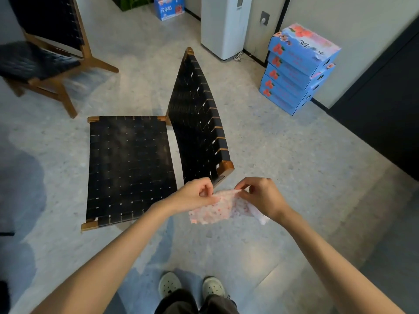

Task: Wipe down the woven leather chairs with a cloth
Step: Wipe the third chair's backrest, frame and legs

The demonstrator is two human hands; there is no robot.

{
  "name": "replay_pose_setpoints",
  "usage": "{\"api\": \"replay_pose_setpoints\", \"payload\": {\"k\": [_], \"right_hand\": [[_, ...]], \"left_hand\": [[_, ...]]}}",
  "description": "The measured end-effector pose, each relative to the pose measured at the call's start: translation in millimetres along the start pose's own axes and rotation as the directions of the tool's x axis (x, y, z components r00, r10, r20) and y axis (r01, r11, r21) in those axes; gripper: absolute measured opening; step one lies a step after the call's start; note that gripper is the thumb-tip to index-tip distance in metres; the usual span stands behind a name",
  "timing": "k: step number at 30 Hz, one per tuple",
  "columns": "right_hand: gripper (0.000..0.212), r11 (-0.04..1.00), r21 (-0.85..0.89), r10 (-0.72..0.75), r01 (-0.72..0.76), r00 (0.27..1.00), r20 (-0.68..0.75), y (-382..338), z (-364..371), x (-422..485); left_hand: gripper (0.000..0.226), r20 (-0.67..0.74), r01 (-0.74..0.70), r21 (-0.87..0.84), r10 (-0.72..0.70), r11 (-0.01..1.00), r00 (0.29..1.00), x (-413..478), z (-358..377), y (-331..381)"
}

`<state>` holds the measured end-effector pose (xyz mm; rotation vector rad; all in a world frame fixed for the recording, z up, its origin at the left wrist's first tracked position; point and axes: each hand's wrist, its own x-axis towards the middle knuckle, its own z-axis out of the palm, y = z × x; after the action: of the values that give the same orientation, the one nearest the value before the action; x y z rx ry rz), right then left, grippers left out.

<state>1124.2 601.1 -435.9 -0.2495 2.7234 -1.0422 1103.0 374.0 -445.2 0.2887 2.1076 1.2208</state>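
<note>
Cloth point(221, 208), thin, white with pink speckles, crumpled, hangs in the air between both hands. Left hand point(195, 196) and right hand point(260, 197) each pinch its upper edge. Just beyond: low chair point(129, 164), flat black woven-strap seat, wooden corners, tilted woven back. Farther left, second woven chair point(38, 53), blurred. Stacked blue cartons point(297, 69) stand by the wall.

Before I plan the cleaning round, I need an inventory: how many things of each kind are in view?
Woven chairs: 2 (near one, far one)
Cloths: 1, held by both hands (left, right)
Blue boxes: 6 (stack of 5, single)
White appliance: 1
Total: 10
</note>
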Motion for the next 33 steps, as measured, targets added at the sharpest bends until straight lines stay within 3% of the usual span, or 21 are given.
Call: {"api": "replay_pose_setpoints", "payload": {"k": [5, 8, 11, 15, 17, 22, 28, 31, 33], "right_hand": [[0.013, 0.971, -0.177, 0.130, -0.161, 0.976, -0.173, 17, 17, 38], [0.017, 0.978, -0.044, 0.183, -0.205, 0.936, -0.302, 23, 33, 65], [0.019, 0.985, 0.101, 0.169, -0.138, 0.881, -0.442, 32, 60, 88], [0.028, 0.994, 0.106, 0.059, -0.017, 0.913, -0.405, 55, 114, 105], [0.031, 0.989, 0.142, 0.024, 0.044, 0.894, -0.447, 67, 135, 107], [0.029, 0.963, 0.120, -0.074, 0.240, 0.667, -0.742, 82, 174, 115], [0.041, 0.933, -0.087, -0.200, 0.349, 0.304, -0.931, 98, 208, 144], [0.052, 0.929, -0.157, -0.235, 0.334, 0.208, -0.949, 105, 214, 156], [0.055, 0.921, -0.156, -0.242, 0.356, 0.212, -0.947, 111, 219, 161]], "left_hand": [[0.006, -0.195, -0.092, 0.074, 0.105, 0.993, 0.975, 28, -8, -9], [0.005, -0.336, -0.107, 0.068, 0.124, 0.992, 0.934, 59, -4, -21], [0.004, -0.456, -0.097, -0.007, 0.083, 0.995, 0.886, 97, 3, -50], [0.009, -0.557, -0.145, -0.099, 0.066, 0.984, 0.828, 130, 17, -95], [0.010, -0.564, -0.212, -0.101, 0.120, 0.972, 0.817, 137, 25, -111], [0.005, -0.667, -0.490, -0.029, 0.348, 0.871, 0.658, 147, 33, -125], [0.005, -0.660, -0.660, 0.047, 0.519, 0.750, 0.543, 171, 33, -145], [0.007, -0.668, -0.748, 0.081, 0.593, 0.659, 0.450, 182, 36, -156], [0.006, -0.666, -0.797, 0.103, 0.636, 0.595, 0.389, 187, 37, -163]]}}
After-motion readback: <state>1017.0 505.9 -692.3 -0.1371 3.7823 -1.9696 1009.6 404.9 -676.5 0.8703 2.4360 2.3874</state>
